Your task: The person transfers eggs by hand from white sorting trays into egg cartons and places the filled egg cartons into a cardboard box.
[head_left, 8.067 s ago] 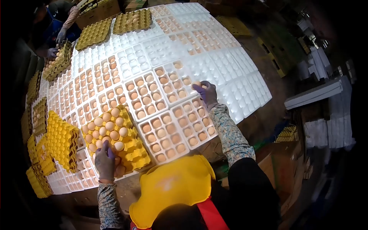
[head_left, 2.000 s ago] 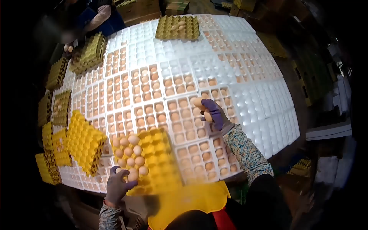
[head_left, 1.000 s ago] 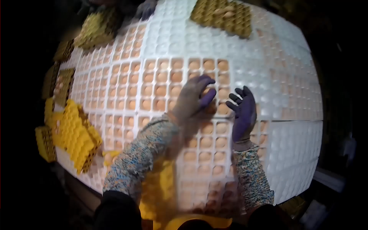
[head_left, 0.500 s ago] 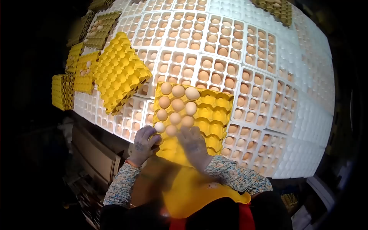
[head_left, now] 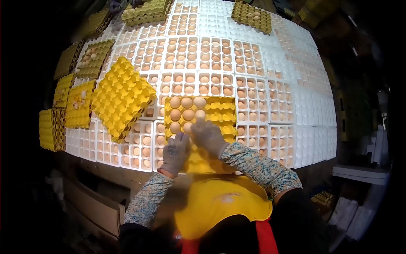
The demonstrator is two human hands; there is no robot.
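A yellow egg tray (head_left: 223, 114) lies in front of me on white foam trays, with several brown eggs (head_left: 187, 102) in its left columns. My left hand (head_left: 176, 150), gloved, is at the tray's lower left with fingers curled over a pale egg that shows only in part. My right hand (head_left: 207, 135), also gloved, reaches over the tray's middle. Its fingertips touch or nearly touch an egg in the third column, and the fingers hide what they may hold. The hands are close together but apart.
White foam trays (head_left: 251, 86) filled with eggs spread around the yellow tray. A tilted stack of yellow trays (head_left: 122, 97) stands to the left, with more yellow stacks (head_left: 51, 129) beyond. Another tray (head_left: 251, 17) with a few eggs lies at the back.
The view has shifted, showing more of the far end. My right hand has moved up over the eggs in the tray; my left hand has closed in over the pale egg at the left edge.
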